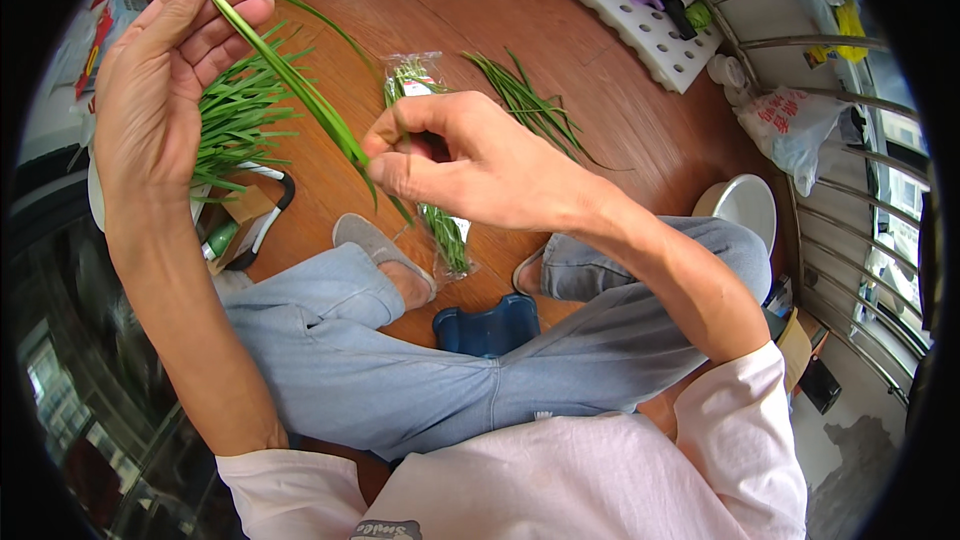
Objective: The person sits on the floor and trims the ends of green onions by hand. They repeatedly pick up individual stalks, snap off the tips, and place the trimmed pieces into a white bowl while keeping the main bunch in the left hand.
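Observation:
A Chinese chive stalk with long flat leaves [300, 94] stretches between my two hands. The thumb and fingers of my left hand [161, 67] pinch its pale base, at the upper left. My right hand [487, 165] pinches the leaves near their tips, in the middle of the view. One leaf arches away from the stalk above the others. Behind my left wrist lies a thick bunch of chives [247, 112]; what supports it is mostly hidden. A clear plastic packet of chives [448, 240] lies on the floor, partly covered by my right hand. Loose chives [525, 101] lie beyond that hand.
A blue plastic stool [487, 330] shows between my legs. To the right are a round white basin [742, 210], a hanging plastic bag [791, 124] and metal railings [862, 180]. Farther off, a white board with holes [637, 34] bears several items. A cardboard box [244, 221] stands left.

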`<action>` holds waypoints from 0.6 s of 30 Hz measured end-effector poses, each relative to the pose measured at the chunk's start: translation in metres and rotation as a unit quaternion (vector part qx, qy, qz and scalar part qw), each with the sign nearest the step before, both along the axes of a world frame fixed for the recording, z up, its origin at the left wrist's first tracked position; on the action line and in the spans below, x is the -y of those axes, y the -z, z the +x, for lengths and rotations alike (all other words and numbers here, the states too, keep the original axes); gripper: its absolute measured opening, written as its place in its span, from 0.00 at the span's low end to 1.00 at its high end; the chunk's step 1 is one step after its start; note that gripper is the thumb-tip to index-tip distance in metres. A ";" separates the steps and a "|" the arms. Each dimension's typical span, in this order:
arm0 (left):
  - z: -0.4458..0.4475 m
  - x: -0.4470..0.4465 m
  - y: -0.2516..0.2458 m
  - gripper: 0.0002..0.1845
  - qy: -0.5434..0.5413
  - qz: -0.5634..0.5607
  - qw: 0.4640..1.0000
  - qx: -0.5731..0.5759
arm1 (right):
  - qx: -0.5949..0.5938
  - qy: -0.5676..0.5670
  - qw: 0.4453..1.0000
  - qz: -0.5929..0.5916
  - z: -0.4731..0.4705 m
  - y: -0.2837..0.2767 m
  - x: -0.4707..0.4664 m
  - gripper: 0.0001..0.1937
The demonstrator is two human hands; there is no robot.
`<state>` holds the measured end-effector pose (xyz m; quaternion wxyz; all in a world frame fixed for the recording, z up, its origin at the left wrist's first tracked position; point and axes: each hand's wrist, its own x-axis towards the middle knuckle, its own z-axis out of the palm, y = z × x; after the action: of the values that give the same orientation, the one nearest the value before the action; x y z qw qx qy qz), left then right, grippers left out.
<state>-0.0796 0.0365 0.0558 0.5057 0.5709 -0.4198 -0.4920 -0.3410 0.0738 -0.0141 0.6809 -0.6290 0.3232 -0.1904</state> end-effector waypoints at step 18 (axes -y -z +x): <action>0.061 0.003 -0.013 0.16 -0.110 -0.033 0.993 -0.029 | -0.024 -0.040 0.969 0.242 -0.023 0.018 -0.013 0.15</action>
<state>-0.0184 0.0337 0.0685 0.5875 0.5819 -0.3555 -0.4357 -0.3639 0.0868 -0.0325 0.8118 -0.4622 0.3510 -0.0641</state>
